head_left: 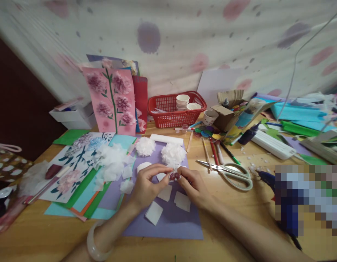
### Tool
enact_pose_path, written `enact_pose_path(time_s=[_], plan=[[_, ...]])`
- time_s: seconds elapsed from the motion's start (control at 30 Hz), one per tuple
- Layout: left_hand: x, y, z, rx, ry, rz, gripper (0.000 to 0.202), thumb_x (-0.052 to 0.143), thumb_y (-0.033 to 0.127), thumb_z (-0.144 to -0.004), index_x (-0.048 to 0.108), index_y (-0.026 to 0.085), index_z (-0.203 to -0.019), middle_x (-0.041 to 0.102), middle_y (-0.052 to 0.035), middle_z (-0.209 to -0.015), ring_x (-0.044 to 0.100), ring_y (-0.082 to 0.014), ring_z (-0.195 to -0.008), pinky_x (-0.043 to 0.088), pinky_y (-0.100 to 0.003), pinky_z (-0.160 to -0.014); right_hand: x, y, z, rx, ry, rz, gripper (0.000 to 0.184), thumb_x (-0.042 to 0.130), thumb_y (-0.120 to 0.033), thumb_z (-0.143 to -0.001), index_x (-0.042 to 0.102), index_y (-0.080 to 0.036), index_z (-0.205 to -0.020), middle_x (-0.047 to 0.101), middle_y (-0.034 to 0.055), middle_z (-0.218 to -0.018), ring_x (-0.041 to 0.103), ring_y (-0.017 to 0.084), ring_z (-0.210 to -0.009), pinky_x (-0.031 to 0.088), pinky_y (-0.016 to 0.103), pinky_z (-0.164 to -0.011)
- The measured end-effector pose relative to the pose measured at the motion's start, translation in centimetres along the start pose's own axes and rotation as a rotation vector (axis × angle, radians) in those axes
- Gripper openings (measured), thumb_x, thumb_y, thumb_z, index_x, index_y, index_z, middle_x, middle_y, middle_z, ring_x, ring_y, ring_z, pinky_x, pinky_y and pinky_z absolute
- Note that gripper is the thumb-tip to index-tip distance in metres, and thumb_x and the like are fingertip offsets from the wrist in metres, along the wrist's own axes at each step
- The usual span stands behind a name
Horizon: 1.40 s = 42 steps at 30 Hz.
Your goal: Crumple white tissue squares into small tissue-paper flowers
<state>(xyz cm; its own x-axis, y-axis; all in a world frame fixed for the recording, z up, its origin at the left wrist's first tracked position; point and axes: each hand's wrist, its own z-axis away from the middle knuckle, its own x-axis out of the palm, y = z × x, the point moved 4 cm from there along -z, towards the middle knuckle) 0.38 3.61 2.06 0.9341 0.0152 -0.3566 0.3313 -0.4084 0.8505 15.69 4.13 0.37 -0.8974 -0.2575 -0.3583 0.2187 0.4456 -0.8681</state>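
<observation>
My left hand point(152, 180) and my right hand point(191, 182) meet above a purple sheet point(182, 225), fingertips pinched together. A bit of white tissue paper shows between the fingers, mostly hidden by them. Just beyond lie two fluffy white paper flowers, one on the left point(145, 146) and one on the right point(173, 153), with a white roll point(167, 139) behind them. Folded white tissue squares point(154, 213) are spread on the sheet below and around my hands. To the left sits a loose heap of white tissue point(110, 160).
Open scissors point(223, 171), brushes and pens lie to the right. A glue gun point(268, 179) rests farther right, partly blurred out. Behind stand a red basket point(174, 118) with paper cups, a cardboard box point(225, 114) and a pink flower picture point(110, 102). Coloured paper sheets point(89, 200) lie left.
</observation>
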Motion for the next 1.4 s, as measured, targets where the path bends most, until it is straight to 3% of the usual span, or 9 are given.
enact_pose_path(time_s=[0.23,0.4,0.53,0.63,0.77,0.9,1.07,1.23,1.4], plan=[[-0.2,-0.2,-0.3,-0.108,0.096,0.059,0.011,0.062,0.018,-0.076,0.073,0.017,-0.075,0.074,-0.0052,-0.078,0.068,-0.0171,-0.076,0.055,-0.025,-0.069,0.0,-0.7,-0.3,-0.017,-0.011,0.0,0.022,0.04,-0.021,-0.088,0.051,-0.018,-0.07,0.049,-0.0022,-0.059,0.045,0.011,-0.054,0.035,0.021,-0.052],[-0.7,-2.3,-0.3,-0.368,0.23,0.293,0.015,0.068,0.026,-0.071,0.072,0.014,-0.078,0.074,-0.0044,-0.076,0.067,-0.0155,-0.069,0.053,-0.023,-0.064,0.0,-0.3,-0.3,0.014,0.015,0.033,0.022,0.041,-0.021,-0.086,0.055,-0.018,-0.069,0.054,-0.0009,-0.058,0.05,0.012,-0.054,0.037,0.022,-0.053],[-0.9,-3.5,-0.4,-0.474,0.333,0.61,0.017,0.072,0.025,-0.065,0.072,0.014,-0.078,0.074,-0.0031,-0.073,0.066,-0.0124,-0.066,0.051,-0.021,-0.063,-0.3,-0.2,-0.4,0.058,0.091,0.049,0.022,0.04,-0.021,-0.083,0.054,-0.018,-0.066,0.052,-0.001,-0.057,0.048,0.013,-0.053,0.035,0.022,-0.051],[-0.8,-3.1,-0.8,-0.515,0.294,0.838,0.013,0.073,0.022,-0.06,0.072,0.015,-0.07,0.073,-0.0031,-0.069,0.067,-0.0136,-0.065,0.052,-0.024,-0.063,-0.5,-0.1,-0.5,0.112,0.137,0.047,0.023,0.039,-0.022,-0.082,0.057,-0.017,-0.069,0.05,-0.0015,-0.055,0.046,0.013,-0.052,0.032,0.023,-0.05],[-0.7,-2.0,-1.0,-0.531,0.177,0.936,0.009,0.074,0.023,-0.059,0.073,0.017,-0.067,0.075,-0.0047,-0.069,0.069,-0.0177,-0.069,0.054,-0.031,-0.071,-0.9,0.4,-0.6,0.182,0.192,0.044,0.026,0.04,-0.027,-0.082,0.06,-0.017,-0.069,0.044,-0.0023,-0.053,0.042,0.014,-0.051,0.029,0.023,-0.048],[-0.3,-1.8,-0.6,-0.534,0.112,0.863,0.01,0.076,0.021,-0.059,0.075,0.017,-0.067,0.075,-0.0042,-0.07,0.068,-0.0164,-0.07,0.052,-0.028,-0.074,-0.8,0.4,-0.5,0.155,0.185,0.019,0.024,0.04,-0.025,-0.083,0.057,-0.018,-0.069,0.044,-0.0025,-0.056,0.04,0.013,-0.052,0.029,0.024,-0.05],[0.7,-1.9,-0.1,-0.514,0.013,0.696,0.011,0.075,0.023,-0.065,0.076,0.015,-0.074,0.074,-0.0036,-0.071,0.065,-0.0129,-0.067,0.049,-0.022,-0.068,0.3,0.0,-0.2,0.069,-0.005,-0.027,0.019,0.039,-0.021,-0.087,0.048,-0.019,-0.07,0.047,-0.0024,-0.064,0.043,0.012,-0.059,0.033,0.023,-0.056],[0.0,-1.0,-0.5,-0.361,0.07,0.374,0.011,0.072,0.025,-0.069,0.075,0.015,-0.073,0.074,-0.005,-0.077,0.065,-0.0158,-0.073,0.05,-0.023,-0.07,-0.2,0.0,0.1,0.1,0.113,-0.086,0.022,0.039,-0.031,-0.091,0.045,-0.02,-0.073,0.039,-0.0043,-0.06,0.037,0.012,-0.055,0.03,0.023,-0.053],[0.0,0.2,-0.1,-0.226,0.05,0.177,0.015,0.066,0.027,-0.075,0.075,0.015,-0.076,0.074,-0.0065,-0.081,0.067,-0.0178,-0.078,0.053,-0.024,-0.073,0.0,-0.6,-0.1,0.111,0.123,-0.104,0.02,0.046,-0.038,-0.09,0.05,-0.019,-0.085,0.035,-0.0063,-0.058,0.034,0.012,-0.052,0.028,0.023,-0.048]])
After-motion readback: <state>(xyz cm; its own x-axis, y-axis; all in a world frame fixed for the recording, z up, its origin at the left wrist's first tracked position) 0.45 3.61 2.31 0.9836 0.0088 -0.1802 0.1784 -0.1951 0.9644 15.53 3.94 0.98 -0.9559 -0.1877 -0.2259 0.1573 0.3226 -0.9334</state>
